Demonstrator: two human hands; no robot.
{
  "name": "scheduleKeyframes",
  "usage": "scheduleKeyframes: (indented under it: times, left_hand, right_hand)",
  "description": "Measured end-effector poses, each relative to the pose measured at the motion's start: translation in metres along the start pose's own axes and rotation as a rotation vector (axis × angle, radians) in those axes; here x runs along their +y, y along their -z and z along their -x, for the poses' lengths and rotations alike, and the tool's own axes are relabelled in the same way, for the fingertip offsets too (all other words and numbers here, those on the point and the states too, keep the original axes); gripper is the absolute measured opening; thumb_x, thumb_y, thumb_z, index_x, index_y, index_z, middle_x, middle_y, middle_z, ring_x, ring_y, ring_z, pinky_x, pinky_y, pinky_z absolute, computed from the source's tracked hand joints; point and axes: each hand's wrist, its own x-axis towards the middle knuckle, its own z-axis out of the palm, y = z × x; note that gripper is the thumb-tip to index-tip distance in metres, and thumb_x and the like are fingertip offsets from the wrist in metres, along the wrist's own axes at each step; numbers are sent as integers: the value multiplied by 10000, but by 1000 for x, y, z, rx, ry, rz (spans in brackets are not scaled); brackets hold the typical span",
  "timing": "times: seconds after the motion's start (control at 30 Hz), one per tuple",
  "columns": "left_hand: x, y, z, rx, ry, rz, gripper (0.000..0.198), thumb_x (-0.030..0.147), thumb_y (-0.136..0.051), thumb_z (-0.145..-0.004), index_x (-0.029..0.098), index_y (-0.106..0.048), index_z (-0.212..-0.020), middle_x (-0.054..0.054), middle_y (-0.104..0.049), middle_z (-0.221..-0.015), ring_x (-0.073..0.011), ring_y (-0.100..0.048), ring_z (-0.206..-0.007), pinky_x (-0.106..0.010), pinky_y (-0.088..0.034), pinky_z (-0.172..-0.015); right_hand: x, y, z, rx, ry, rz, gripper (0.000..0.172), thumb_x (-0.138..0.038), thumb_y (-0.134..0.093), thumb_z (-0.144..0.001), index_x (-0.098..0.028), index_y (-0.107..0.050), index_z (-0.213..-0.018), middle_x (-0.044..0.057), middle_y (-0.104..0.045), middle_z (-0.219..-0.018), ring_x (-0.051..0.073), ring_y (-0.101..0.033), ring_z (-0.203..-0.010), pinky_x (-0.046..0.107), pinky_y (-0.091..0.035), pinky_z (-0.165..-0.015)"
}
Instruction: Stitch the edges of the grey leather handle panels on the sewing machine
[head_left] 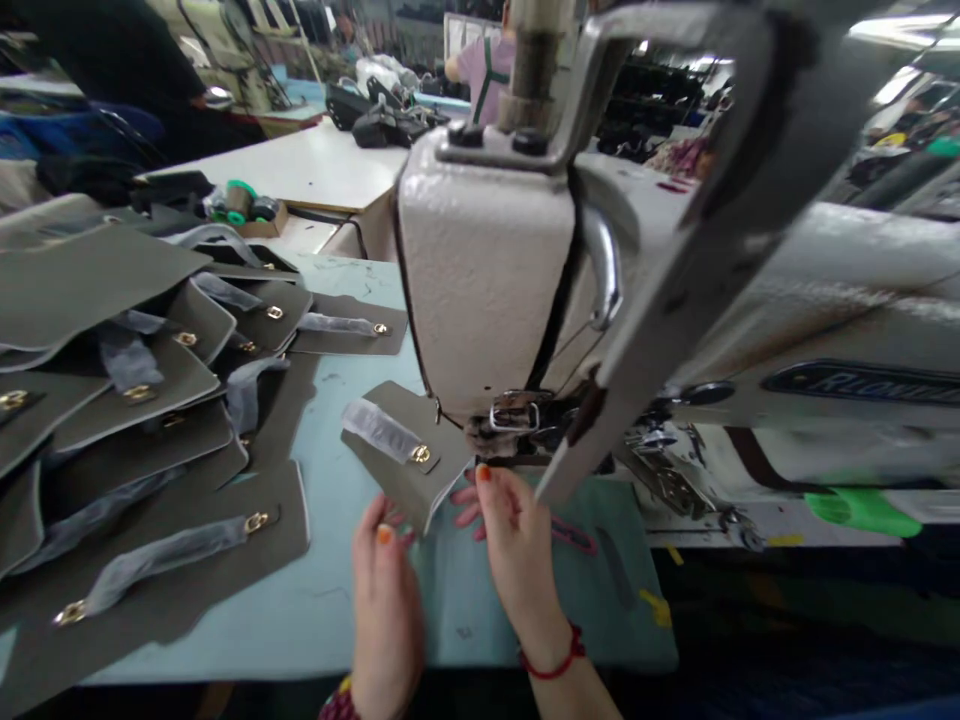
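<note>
A grey flat panel with pale edges lies under the head of the sewing machine. On it is a strap wrapped in translucent film, ending at a gold buckle. My left hand is at the panel's near edge, its fingers loosely bent and apart from the thumb. My right hand, with a red bracelet at the wrist, is just below the presser foot. Its thumb and forefinger close at the panel's right edge, while the other fingers spread beneath. The exact contact there is partly hidden.
Many similar grey panels with wrapped straps and gold buckles overlap on the left of the blue-green table cover. Pink-handled snips lie right of my right hand. Thread spools and a white table are behind. Other people work farther back.
</note>
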Motion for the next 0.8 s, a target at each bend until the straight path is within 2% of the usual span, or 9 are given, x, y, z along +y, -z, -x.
scheduleKeyframes:
  times: [0.07, 0.13, 0.2, 0.27, 0.33, 0.4, 0.47, 0.67, 0.8]
  left_hand:
    - [5, 29, -35, -35, -250, -226, 499, 495, -520, -904, 263, -494, -1344, -86, -452, -1443, -256, -427, -1306, -341, -385, -1028]
    - [22, 40, -82, -392, -544, -490, 520, 500, -551, -875, 233, -547, -1320, -117, -487, -1418, -311, -402, -1327, -426, -266, -1127]
    - [46, 28, -126, -781, -715, -677, 532, 537, -618, -802, 229, -637, -1235, -132, -562, -1352, -371, -403, -1321, -488, -210, -1147]
    - [69, 5, -155, -1058, -788, -763, 481, 532, -699, -716, 242, -716, -1100, -128, -634, -1255, -392, -466, -1261, -488, -264, -1126]
    - [87, -18, -165, -1276, -830, -811, 441, 504, -731, -685, 267, -733, -1058, -111, -645, -1236, -381, -503, -1224, -455, -333, -1095]
    - [98, -30, -162, -1400, -892, -855, 494, 476, -716, -715, 286, -687, -1170, -107, -600, -1306, -368, -507, -1220, -439, -372, -1068]
    - [105, -32, -153, -1394, -985, -928, 558, 467, -689, -752, 289, -622, -1276, -123, -567, -1333, -367, -518, -1193, -453, -399, -1036]
    - [113, -18, -121, -1183, -1183, -1209, 556, 544, -590, -828, 244, -590, -1296, -146, -599, -1154, -332, -576, -1001, -463, -486, -850]
    - [111, -17, -98, -986, -1260, -1303, 545, 543, -518, -879, 229, -544, -1324, -147, -581, -1112, -322, -562, -981, -478, -485, -834]
  right_hand:
    - [-1, -9, -3, 15, 36, 55, 450, -487, -467, -957, -177, -544, -639, -3, -557, -562, 119, -529, -516, 227, -354, -506]
    - [-3, -18, -8, 46, 90, 113, 480, -460, -464, -954, -187, -437, -560, -30, -440, -506, 102, -433, -491, 237, -273, -489]
    - [-4, -26, -13, 86, 117, 147, 480, -422, -459, -944, -194, -352, -536, -42, -352, -497, 95, -348, -490, 252, -213, -487]
    - [-4, -29, -16, 105, 105, 144, 462, -396, -449, -934, -198, -319, -538, -44, -320, -505, 94, -310, -501, 256, -196, -490]
    - [-3, -28, -17, 89, 80, 127, 446, -395, -451, -923, -199, -316, -546, -45, -309, -518, 94, -294, -509, 254, -195, -490]
    - [-3, -24, -16, 59, 66, 115, 433, -396, -460, -913, -198, -330, -551, -44, -307, -530, 94, -294, -514, 250, -199, -488]
    - [-4, -18, -15, 31, 64, 107, 431, -399, -463, -909, -196, -343, -549, -42, -319, -527, 95, -307, -513, 246, -208, -486]
    - [-6, -5, -17, -20, 60, 127, 433, -418, -457, -903, -190, -372, -545, -42, -324, -520, 93, -314, -509, 243, -201, -484]
    - [-4, 1, -21, -28, 63, 128, 408, -392, -472, -897, -183, -384, -558, -43, -314, -552, 94, -306, -544, 231, -220, -498]
